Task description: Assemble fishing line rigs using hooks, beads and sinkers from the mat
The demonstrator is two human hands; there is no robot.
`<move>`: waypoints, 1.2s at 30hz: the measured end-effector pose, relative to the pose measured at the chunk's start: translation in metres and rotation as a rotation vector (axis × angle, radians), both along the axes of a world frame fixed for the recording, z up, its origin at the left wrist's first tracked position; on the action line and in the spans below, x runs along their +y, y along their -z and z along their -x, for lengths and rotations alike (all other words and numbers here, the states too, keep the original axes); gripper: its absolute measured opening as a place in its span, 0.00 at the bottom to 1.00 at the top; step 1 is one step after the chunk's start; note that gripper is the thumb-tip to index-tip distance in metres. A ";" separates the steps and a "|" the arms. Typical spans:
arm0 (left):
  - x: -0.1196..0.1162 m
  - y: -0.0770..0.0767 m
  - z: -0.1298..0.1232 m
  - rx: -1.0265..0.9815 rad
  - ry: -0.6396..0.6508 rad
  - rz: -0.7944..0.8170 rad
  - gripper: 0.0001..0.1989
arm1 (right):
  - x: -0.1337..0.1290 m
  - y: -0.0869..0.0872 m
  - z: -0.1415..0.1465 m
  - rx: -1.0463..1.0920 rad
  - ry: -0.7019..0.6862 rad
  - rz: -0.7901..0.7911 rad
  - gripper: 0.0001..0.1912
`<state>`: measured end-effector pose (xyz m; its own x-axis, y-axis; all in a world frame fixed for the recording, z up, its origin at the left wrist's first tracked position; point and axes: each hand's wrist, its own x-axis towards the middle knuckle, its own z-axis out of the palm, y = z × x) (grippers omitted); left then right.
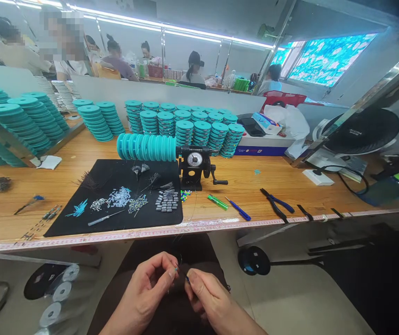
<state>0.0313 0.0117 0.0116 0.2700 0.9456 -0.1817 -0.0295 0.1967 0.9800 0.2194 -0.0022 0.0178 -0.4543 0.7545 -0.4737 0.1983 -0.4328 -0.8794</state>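
Over the lap, below the table edge, my left hand pinches a tiny teal piece between thumb and fingertips. Close to its right, my right hand is closed on a thin dark item with a bit of blue, mostly hidden by the fingers. A fine line runs down from the hand-cranked winder toward the hands. Teal spools sit in a row on the winder's shaft. Small beads, tubes and weights lie in piles on the black mat.
Stacks of teal spools stand behind the winder. Right of the mat lie a green tube, a blue screwdriver and blue-handled pliers. A ruler tape lines the table's front edge. Several people sit beyond the partition.
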 end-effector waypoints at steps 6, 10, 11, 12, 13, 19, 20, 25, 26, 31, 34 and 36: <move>0.001 0.000 -0.001 0.010 0.003 0.001 0.17 | 0.002 0.001 0.000 -0.047 -0.016 -0.093 0.25; 0.000 0.002 0.000 0.010 0.024 0.006 0.17 | 0.000 0.004 0.004 -0.123 -0.026 -0.265 0.25; 0.000 0.003 0.000 0.006 0.034 0.004 0.17 | 0.000 0.005 0.003 -0.140 -0.012 -0.300 0.26; 0.000 0.003 0.001 0.002 0.045 0.003 0.17 | 0.002 0.005 0.000 -0.157 0.013 -0.333 0.26; 0.000 0.004 0.001 -0.002 0.058 0.001 0.16 | 0.007 0.005 -0.006 -0.182 0.045 -0.372 0.26; 0.002 -0.008 0.007 0.007 0.126 -0.007 0.15 | 0.101 0.002 -0.093 -0.855 0.411 -0.816 0.15; 0.002 -0.012 0.009 0.030 0.133 -0.018 0.14 | 0.120 0.001 -0.111 -0.900 0.437 -0.827 0.13; 0.005 -0.029 0.015 0.252 0.154 -0.173 0.11 | 0.168 -0.006 -0.150 -1.008 0.436 -0.909 0.07; 0.006 -0.032 0.016 0.292 0.168 -0.204 0.11 | 0.164 -0.007 -0.144 -1.004 0.434 -0.933 0.08; 0.011 -0.041 0.015 0.454 0.246 -0.329 0.08 | 0.092 -0.019 -0.066 -0.735 0.211 -1.016 0.10; 0.011 -0.042 0.013 0.539 0.251 -0.402 0.06 | 0.049 -0.021 -0.017 -0.050 -0.119 -0.640 0.10; 0.009 -0.041 0.014 0.604 0.227 -0.462 0.08 | 0.033 -0.016 0.002 0.170 -0.112 -0.438 0.09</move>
<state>0.0176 0.0205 0.0525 0.4452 0.8946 0.0390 0.5251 -0.2961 0.7979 0.2173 0.0311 0.0333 -0.5874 0.8086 -0.0339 0.0599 0.0016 -0.9982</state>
